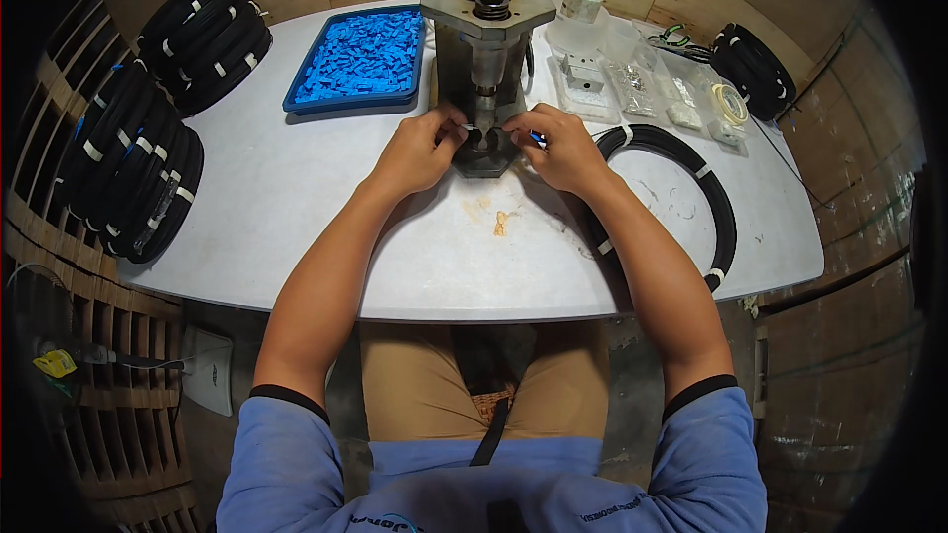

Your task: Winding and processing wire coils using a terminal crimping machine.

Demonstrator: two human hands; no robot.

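My left hand (pixel 425 148) is closed in a pinch at the left side of the metal press (pixel 472 49), low down by its die. A small pale bit shows at its fingertips, too small to name. My right hand (pixel 558 146) is bent closed on the die's other side, with a small blue piece (pixel 538 139) showing among its fingers. Between both hands, the press's round ram (pixel 485 74) points down over the dark base (pixel 483 166). A black cable coil (pixel 725 227) tied with white bands lies beside my right forearm, which partly covers it.
A blue tray (pixel 294 105) full of small blue pieces (pixel 363 54) stands left of the press. Black coils (pixel 128 168) are stacked at the left edge. Behind the right hand are clear boxes of small parts (pixel 632 89), a tape roll (pixel 730 105), a white bottle (pixel 583 2) and another coil (pixel 752 69).
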